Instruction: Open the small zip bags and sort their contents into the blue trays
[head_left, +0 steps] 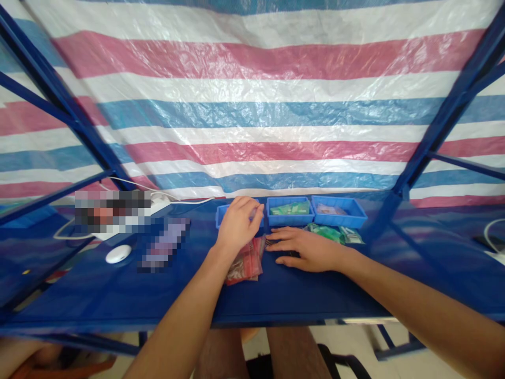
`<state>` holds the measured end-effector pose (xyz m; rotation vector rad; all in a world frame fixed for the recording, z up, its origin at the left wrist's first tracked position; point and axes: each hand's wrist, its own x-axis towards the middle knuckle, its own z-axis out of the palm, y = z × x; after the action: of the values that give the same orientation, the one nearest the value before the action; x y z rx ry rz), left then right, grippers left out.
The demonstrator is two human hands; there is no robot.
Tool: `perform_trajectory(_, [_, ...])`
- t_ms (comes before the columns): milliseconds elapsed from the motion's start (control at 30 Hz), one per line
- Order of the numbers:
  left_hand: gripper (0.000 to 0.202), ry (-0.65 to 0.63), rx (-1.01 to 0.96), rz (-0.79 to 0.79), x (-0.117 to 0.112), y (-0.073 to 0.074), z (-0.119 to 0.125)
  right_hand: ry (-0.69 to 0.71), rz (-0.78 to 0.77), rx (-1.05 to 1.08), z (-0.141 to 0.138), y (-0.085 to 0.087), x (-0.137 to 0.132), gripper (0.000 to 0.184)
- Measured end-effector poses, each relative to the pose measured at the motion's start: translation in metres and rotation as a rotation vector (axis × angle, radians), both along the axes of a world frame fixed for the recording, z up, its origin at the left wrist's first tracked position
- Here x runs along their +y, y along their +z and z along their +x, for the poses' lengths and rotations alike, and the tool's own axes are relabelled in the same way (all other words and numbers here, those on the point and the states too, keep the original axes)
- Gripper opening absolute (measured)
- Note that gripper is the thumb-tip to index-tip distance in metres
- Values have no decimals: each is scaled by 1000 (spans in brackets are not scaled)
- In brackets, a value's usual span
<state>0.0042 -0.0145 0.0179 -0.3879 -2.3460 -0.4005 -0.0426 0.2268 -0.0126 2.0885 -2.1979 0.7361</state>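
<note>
My left hand is raised over the leftmost of three small blue trays, fingers curled together in a pinch; what they hold is hidden. My right hand lies flat on the blue table, fingers stretched out to the left, touching the edge of a pile of red packets. Green packets lie just behind my right hand. The middle tray holds green packets, the right tray holds pale ones.
A white round object and a white cable lie at the table's left. Blue metal frame struts rise at both sides. A striped tarpaulin hangs behind. The table's front edge is close to my legs.
</note>
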Motion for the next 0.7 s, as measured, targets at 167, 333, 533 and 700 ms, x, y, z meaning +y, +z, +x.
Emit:
perform_trajectory(167, [22,-82,8,44,5,0,-1,-50,-73,-42,-8,-4,-2,29])
perform_trajectory(333, [25,-114,-15,75,6,3,0,-99,-121,-79,-5,-3,-1,19])
perform_trajectory(533, [28,-141,-70,80,13,5,4,-82,-119,-48,2,0,-2,23])
perform_trajectory(700, [31,-209,-135,73,19,3,5,-1,-126,10,-3,-2,-7,17])
